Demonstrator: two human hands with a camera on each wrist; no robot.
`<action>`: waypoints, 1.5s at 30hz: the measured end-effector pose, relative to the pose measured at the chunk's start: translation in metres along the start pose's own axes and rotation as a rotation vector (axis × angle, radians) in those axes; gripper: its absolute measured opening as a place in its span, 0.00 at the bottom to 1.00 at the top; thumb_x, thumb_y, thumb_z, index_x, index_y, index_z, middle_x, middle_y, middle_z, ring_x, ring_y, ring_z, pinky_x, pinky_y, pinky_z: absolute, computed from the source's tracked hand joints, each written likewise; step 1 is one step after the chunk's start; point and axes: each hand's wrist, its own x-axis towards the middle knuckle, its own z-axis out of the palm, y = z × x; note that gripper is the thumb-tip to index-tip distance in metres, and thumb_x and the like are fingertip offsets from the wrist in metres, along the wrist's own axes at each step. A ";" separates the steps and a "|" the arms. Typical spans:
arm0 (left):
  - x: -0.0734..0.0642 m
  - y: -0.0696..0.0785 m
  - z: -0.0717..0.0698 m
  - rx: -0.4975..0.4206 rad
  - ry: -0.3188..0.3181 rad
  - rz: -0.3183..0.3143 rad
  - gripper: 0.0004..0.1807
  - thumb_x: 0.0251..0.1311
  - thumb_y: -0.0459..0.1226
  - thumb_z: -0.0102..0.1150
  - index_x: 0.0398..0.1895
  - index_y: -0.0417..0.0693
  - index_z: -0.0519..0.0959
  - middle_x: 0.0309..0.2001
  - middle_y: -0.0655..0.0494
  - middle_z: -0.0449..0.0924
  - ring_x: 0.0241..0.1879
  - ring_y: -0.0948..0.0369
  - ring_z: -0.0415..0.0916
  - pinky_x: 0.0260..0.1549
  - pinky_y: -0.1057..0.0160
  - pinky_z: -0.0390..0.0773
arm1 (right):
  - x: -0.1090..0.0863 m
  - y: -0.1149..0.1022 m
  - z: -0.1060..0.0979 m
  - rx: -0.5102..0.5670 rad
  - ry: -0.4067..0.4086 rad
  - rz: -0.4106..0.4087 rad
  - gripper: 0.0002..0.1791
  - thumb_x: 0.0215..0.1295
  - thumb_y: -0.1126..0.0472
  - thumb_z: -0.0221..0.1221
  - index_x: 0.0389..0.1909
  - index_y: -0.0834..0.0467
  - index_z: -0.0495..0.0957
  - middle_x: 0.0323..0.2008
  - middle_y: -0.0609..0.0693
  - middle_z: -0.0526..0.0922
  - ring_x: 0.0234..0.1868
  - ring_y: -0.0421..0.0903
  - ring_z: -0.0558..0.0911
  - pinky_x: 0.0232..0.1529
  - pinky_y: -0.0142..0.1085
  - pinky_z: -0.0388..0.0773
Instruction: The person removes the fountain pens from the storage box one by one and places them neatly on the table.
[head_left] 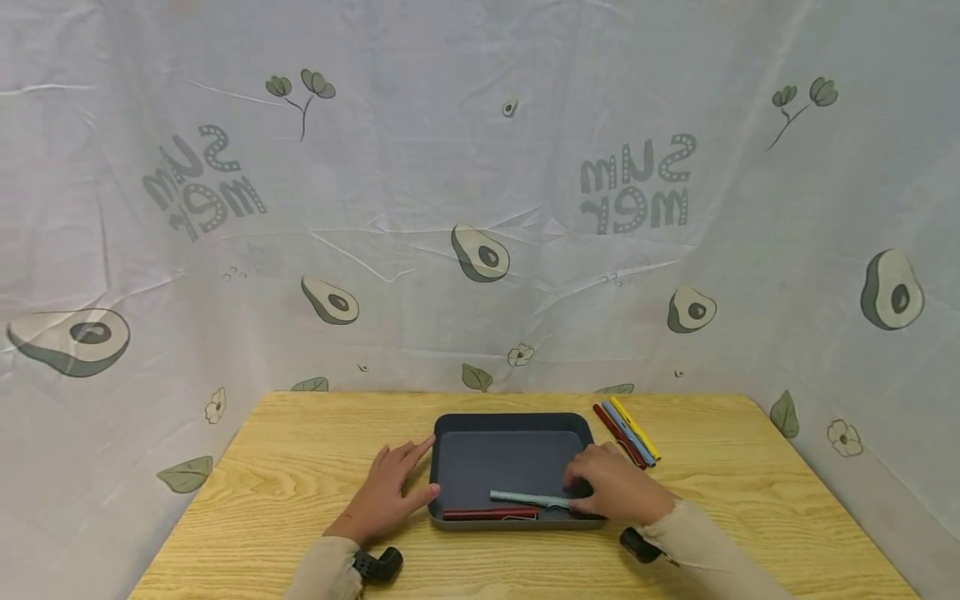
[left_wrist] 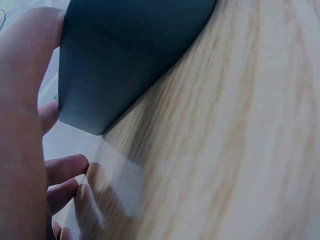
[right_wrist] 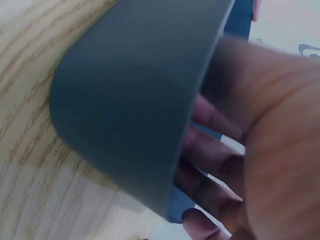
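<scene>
A dark grey rectangular tray [head_left: 510, 462] lies on the table. My left hand [head_left: 386, 492] rests against its left side, fingers and thumb extended and touching the wall. In the left wrist view, the tray's outer wall [left_wrist: 125, 55] meets my hand. My right hand [head_left: 618, 487] reaches over the right rim with curled fingers and grips the right end of a light teal pen [head_left: 521, 497]. That end is hidden by the hand. A dark red pen [head_left: 483, 514] with a metal clip lies along the tray's near wall. The right wrist view shows fingers [right_wrist: 210, 150] inside the tray, but no pen.
Right of the tray, a dark red pen [head_left: 621, 435], a blue pen [head_left: 630, 435] and a yellow pen [head_left: 636, 429] lie side by side on the wooden table [head_left: 330, 442]. A pale curtain [head_left: 405, 192] printed with avocados hangs behind the table.
</scene>
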 end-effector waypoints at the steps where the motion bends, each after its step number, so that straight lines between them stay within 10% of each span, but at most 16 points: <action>1: 0.000 0.000 0.000 -0.002 -0.001 -0.002 0.42 0.70 0.62 0.56 0.83 0.66 0.56 0.77 0.52 0.64 0.78 0.45 0.56 0.79 0.40 0.36 | 0.001 0.001 0.000 -0.004 0.006 -0.001 0.09 0.57 0.52 0.77 0.38 0.44 0.88 0.37 0.35 0.85 0.40 0.40 0.79 0.47 0.50 0.74; 13: 0.000 0.000 -0.001 0.008 -0.004 -0.018 0.42 0.70 0.62 0.57 0.83 0.66 0.56 0.77 0.52 0.64 0.78 0.47 0.56 0.79 0.40 0.36 | 0.001 0.009 -0.003 -0.023 -0.003 -0.057 0.06 0.59 0.59 0.75 0.33 0.43 0.89 0.33 0.33 0.80 0.47 0.47 0.77 0.54 0.55 0.71; 26: 0.002 0.001 -0.005 0.017 -0.005 -0.015 0.43 0.69 0.62 0.57 0.83 0.66 0.56 0.77 0.51 0.64 0.78 0.46 0.57 0.79 0.40 0.37 | 0.002 0.023 0.012 0.233 0.170 0.050 0.10 0.63 0.61 0.72 0.43 0.45 0.88 0.41 0.35 0.85 0.45 0.37 0.79 0.56 0.55 0.72; 45: 0.006 -0.002 -0.008 -0.001 -0.016 -0.001 0.43 0.70 0.63 0.56 0.84 0.65 0.56 0.78 0.52 0.63 0.78 0.46 0.56 0.79 0.39 0.36 | 0.009 0.020 0.019 0.268 0.317 0.079 0.09 0.64 0.59 0.71 0.45 0.49 0.89 0.41 0.39 0.88 0.43 0.39 0.81 0.51 0.46 0.79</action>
